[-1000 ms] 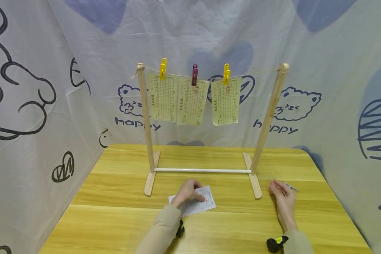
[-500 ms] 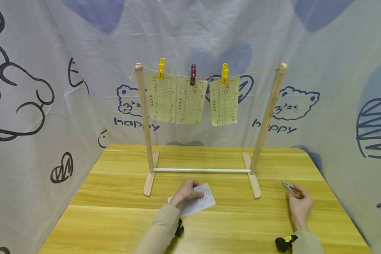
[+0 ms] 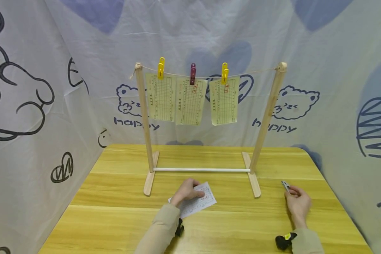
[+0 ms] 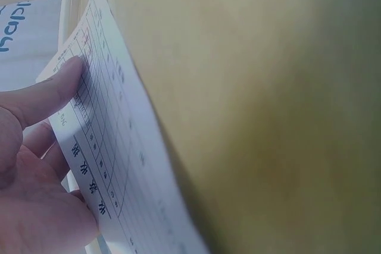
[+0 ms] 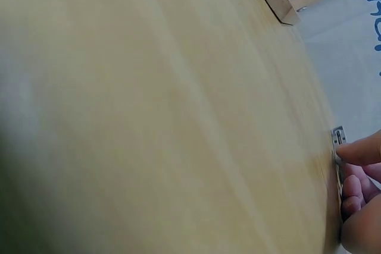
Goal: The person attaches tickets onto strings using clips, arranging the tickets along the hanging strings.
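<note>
My left hand (image 3: 187, 192) holds a white printed paper slip (image 3: 197, 206) in front of the rack, thumb on its face. In the left wrist view, the thumb lies over the slip (image 4: 125, 147) and the other fingers are behind it. At the table's right side, my right hand (image 3: 299, 205) pinches a small grey clip (image 3: 285, 185) between thumb and fingers. The right wrist view shows the end of this clip (image 5: 339, 136) poking out past the thumb, close to the tabletop; the rest is hidden by the fingers.
A wooden rack (image 3: 266, 120) stands behind my hands, its string strung between two posts. Three yellowish printed slips (image 3: 190, 106) hang there from two yellow clips (image 3: 224, 74) and a dark red clip (image 3: 193, 74). A white rod (image 3: 203, 170) joins the feet above the table (image 3: 114, 218).
My right hand has moved right and taken hold of the grey clip, which lay on the table, then shifted slightly left. The left hand stays in place, with the slip turned very slightly.
</note>
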Demonstrator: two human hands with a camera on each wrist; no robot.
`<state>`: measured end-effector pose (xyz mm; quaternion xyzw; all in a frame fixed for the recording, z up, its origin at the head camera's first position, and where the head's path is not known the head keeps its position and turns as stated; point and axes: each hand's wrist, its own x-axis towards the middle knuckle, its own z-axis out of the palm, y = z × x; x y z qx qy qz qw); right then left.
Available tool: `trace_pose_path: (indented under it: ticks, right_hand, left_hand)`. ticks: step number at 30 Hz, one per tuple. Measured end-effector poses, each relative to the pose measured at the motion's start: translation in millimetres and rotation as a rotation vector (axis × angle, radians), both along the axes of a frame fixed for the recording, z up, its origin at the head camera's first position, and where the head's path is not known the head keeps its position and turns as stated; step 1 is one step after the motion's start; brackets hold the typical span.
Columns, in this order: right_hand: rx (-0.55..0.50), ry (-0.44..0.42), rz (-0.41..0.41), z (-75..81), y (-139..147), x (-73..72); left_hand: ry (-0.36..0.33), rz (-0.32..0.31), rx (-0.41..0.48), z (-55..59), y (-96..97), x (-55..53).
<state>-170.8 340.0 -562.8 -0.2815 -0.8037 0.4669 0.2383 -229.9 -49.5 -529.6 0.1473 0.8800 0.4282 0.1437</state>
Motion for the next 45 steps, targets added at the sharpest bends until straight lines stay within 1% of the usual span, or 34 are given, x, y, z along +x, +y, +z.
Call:
trace_pose_path:
  ticks: [4,8,11,16,18,21,24,27,29,32,34,36,40,45]
  right_hand:
    - [0.028,-0.017,0.012,-0.6,-0.1,0.2]
    - [0.063,-0.055,0.089,-0.4,0.3,1.2]
    - [0.062,-0.072,0.161,0.6,0.8,2.1]
    - [0.036,-0.105,0.202,2.2,1.1,3.4]
    - [0.042,-0.116,0.218,2.5,1.3,3.1]
    - [0.084,-0.107,0.256,1.9,1.8,0.6]
    - [0.149,-0.083,0.256,0.5,1.5,-1.9]
    - [0.178,-0.065,0.257,-0.9,1.1,-1.8]
    - [0.162,-0.063,0.281,-0.7,1.4,-0.4]
    - [0.139,-0.083,0.334,0.3,3.0,1.1]
    - [0.148,-0.092,0.357,0.8,4.2,1.3]
    - [0.187,-0.083,0.358,0.8,4.8,0.5]
    - [0.238,-0.064,0.327,1.2,3.4,0.7]
    - [0.172,-0.109,0.321,3.0,1.4,2.7]
  left_hand:
    - [0.005,-0.004,-0.003,0.3,0.1,-0.4]
    - [0.017,-0.017,-0.009,0.3,-0.3,-0.8]
    - [0.024,-0.025,-0.010,0.4,-0.8,-0.8]
    - [0.019,-0.027,-0.008,0.6,-0.8,-0.5]
    - [0.014,-0.024,-0.006,0.6,-0.5,-0.3]
    - [0.008,-0.020,-0.004,1.0,-0.1,-0.1]
    - [0.008,-0.016,0.000,1.0,-0.2,0.1]
    - [0.011,-0.014,-0.003,0.3,0.0,-0.1]
    - [0.013,-0.015,-0.004,-0.5,0.1,-0.4]
    - [0.014,-0.016,-0.003,-1.0,0.2,-0.6]
    - [0.013,-0.015,-0.002,-0.8,0.0,-0.5]
    - [0.007,-0.013,-0.003,-0.5,-0.2,-0.2]
    - [0.001,-0.006,-0.003,0.3,0.1,0.3]
    - [-0.004,0.010,0.000,0.0,1.0,0.8]
